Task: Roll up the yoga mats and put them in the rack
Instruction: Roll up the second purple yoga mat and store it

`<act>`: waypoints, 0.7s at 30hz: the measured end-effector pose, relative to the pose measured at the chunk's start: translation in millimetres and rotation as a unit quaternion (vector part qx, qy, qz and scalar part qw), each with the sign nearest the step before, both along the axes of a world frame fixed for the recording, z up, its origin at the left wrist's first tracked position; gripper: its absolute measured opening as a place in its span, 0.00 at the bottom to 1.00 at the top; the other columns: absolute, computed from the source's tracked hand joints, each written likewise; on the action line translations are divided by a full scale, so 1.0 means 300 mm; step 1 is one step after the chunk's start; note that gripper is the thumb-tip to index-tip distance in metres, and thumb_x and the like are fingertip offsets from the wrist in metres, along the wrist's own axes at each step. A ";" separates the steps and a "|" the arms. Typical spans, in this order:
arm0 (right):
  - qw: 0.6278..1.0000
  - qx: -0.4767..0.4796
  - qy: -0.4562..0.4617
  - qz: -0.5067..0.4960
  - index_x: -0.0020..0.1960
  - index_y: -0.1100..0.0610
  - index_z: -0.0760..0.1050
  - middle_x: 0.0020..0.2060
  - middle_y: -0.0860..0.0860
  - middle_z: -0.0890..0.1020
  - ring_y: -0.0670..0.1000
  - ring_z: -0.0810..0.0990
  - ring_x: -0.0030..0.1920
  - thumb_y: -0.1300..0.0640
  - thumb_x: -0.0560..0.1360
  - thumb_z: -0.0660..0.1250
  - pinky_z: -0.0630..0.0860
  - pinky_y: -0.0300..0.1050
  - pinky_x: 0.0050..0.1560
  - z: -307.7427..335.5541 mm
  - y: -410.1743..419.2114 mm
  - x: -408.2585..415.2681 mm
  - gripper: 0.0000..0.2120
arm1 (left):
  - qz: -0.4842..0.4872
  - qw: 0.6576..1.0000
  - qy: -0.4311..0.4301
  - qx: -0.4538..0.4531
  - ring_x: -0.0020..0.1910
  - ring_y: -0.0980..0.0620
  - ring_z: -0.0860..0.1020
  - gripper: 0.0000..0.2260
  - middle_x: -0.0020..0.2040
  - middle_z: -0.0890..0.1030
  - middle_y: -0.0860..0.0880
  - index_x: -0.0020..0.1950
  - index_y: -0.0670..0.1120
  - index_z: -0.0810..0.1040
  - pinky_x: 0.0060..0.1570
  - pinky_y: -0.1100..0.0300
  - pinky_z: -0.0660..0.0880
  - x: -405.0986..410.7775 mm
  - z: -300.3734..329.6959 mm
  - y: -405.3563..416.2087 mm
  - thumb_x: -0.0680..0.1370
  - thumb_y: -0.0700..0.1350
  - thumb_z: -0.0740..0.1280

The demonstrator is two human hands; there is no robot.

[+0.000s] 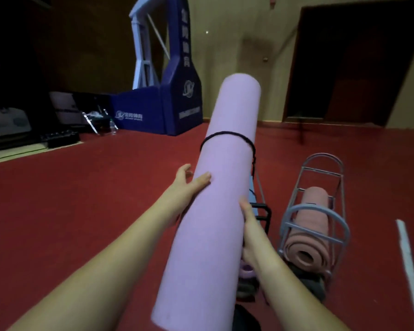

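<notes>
Wire rack (316,209) beside held mat (215,199)

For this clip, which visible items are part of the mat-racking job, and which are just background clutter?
Belongs to the job:
- rolled lilac mat, held between left hand and right hand
- black cord looped around it
- grey wire rack
- pink mat already lying in that rack

Just lying about:
- blue padded hoop base
- dark doorway
- white floor line
</notes>
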State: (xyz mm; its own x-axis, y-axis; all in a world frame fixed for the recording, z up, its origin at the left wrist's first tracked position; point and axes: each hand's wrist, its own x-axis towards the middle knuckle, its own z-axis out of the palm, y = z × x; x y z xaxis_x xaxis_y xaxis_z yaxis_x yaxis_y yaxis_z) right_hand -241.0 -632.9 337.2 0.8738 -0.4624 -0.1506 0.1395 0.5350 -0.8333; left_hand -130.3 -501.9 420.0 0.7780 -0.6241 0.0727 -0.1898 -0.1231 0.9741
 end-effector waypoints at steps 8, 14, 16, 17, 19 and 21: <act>0.988 0.040 0.068 -0.129 0.64 0.55 0.75 0.54 0.58 0.84 0.58 0.82 0.55 0.34 0.74 0.66 0.77 0.54 0.57 0.073 -0.478 -0.183 0.29 | -0.190 0.965 0.175 0.033 0.53 0.58 0.80 0.39 0.63 0.78 0.52 0.73 0.50 0.66 0.46 0.64 0.77 -0.224 -0.100 -0.219 0.68 0.63 0.75; 0.977 0.052 0.076 -0.192 0.60 0.53 0.76 0.51 0.57 0.84 0.59 0.82 0.52 0.34 0.72 0.68 0.78 0.55 0.52 0.100 -0.744 -0.256 0.27 | -0.237 0.925 0.297 -0.023 0.40 0.45 0.82 0.22 0.47 0.83 0.40 0.60 0.39 0.81 0.42 0.54 0.81 -0.245 -0.016 -0.531 0.70 0.48 0.77; 0.977 0.041 0.062 -0.198 0.65 0.54 0.74 0.54 0.57 0.84 0.59 0.83 0.54 0.32 0.68 0.70 0.79 0.55 0.52 0.097 -0.827 -0.268 0.34 | -0.255 0.919 0.299 -0.044 0.39 0.46 0.82 0.14 0.44 0.83 0.41 0.51 0.42 0.86 0.42 0.53 0.80 -0.234 -0.001 -0.649 0.70 0.49 0.75; 0.978 0.034 0.062 -0.196 0.68 0.55 0.72 0.56 0.58 0.84 0.60 0.83 0.55 0.32 0.66 0.72 0.78 0.57 0.55 0.099 -0.844 -0.280 0.39 | -0.258 0.919 0.296 -0.047 0.40 0.46 0.81 0.12 0.44 0.83 0.41 0.49 0.43 0.87 0.44 0.53 0.80 -0.232 0.002 -0.699 0.71 0.49 0.73; 0.983 0.025 0.040 -0.175 0.69 0.57 0.70 0.57 0.60 0.83 0.61 0.83 0.56 0.34 0.67 0.72 0.76 0.60 0.61 0.091 -0.871 -0.306 0.39 | -0.264 0.925 0.271 -0.038 0.42 0.45 0.81 0.12 0.46 0.82 0.40 0.50 0.42 0.86 0.47 0.52 0.78 -0.229 0.005 -0.792 0.74 0.49 0.71; 0.984 0.017 0.043 -0.174 0.67 0.59 0.72 0.56 0.60 0.83 0.61 0.82 0.55 0.36 0.71 0.69 0.75 0.60 0.61 0.068 -0.924 -0.328 0.34 | -0.267 0.933 0.242 -0.022 0.42 0.44 0.80 0.13 0.47 0.82 0.40 0.54 0.39 0.83 0.48 0.52 0.77 -0.224 -0.011 -0.895 0.77 0.48 0.70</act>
